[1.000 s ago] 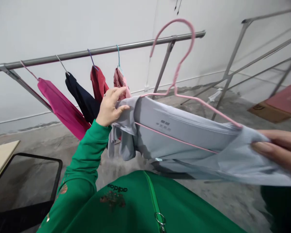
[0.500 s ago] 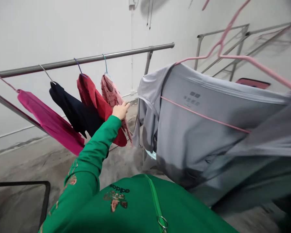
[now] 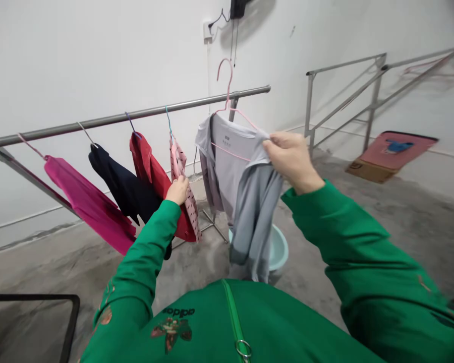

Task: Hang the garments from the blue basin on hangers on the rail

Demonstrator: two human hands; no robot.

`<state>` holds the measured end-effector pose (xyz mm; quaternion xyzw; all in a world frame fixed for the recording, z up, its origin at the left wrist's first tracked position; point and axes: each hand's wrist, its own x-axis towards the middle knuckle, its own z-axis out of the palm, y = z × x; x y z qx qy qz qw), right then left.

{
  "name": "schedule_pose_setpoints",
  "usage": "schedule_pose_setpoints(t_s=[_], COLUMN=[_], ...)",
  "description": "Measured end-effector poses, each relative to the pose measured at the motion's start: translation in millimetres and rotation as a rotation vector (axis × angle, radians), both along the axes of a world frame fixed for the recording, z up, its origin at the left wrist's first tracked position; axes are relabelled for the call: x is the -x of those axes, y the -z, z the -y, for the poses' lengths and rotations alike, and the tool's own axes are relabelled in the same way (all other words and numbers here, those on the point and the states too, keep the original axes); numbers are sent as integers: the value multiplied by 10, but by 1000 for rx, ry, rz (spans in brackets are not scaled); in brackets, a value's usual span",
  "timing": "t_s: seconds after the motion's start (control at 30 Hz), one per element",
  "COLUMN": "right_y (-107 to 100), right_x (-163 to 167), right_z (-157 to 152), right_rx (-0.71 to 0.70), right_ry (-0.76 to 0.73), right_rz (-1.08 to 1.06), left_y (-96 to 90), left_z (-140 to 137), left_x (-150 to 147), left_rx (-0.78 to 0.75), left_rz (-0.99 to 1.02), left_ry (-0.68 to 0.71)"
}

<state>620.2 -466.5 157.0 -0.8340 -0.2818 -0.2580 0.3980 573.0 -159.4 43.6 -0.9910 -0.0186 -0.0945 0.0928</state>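
My right hand [image 3: 293, 160] is closed on the shoulder of a grey long-sleeved shirt [image 3: 227, 176], which hangs on a pink hanger [image 3: 230, 83]. The hanger's hook rises above the metal rail [image 3: 196, 103] near its far end; I cannot tell whether it touches the rail. My left hand [image 3: 178, 190] is at a pink shirt with dark marks [image 3: 191, 206] on a blue hanger, its fingers bent against the cloth. Left of it hang a red garment [image 3: 146, 156], a black garment [image 3: 117, 174] and a magenta garment [image 3: 83, 194].
Under the grey shirt stands a pale blue basin [image 3: 279, 247] on the concrete floor. A second metal rack [image 3: 348, 65] is by the right wall, with a pink board [image 3: 401, 148] near it. A black frame [image 3: 73, 312] is at the lower left.
The grey shirt on its hanger has moved away from me and left, toward the rail. My right hand has come into view on its shoulder. My left fingers, stretched out before, are now bent.
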Motion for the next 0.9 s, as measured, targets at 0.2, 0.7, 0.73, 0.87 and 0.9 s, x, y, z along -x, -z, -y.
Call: schedule_pose_setpoints(t_s=[0.2,0.7,0.73,0.87,0.9], right_y=[194,620,660,784,801], right_x=[-733,-1490,-1506,-1536,-1539], right_z=[-624,-1265,-1276,-1281,-1279], right_rx=[158,286,294,315,318], right_ry=[227,217,215,233,237], right_rz=[-91,-111,-114,-133,-134], left_y=[41,156,164,186,186], left_z=[-13,116,123,149,157], left_x=[41,80,76,61,57], left_rx=[24,102,99,85,84], left_rz=[18,55,55,61,60], left_ry=[-14,-46,-45,-42,-43])
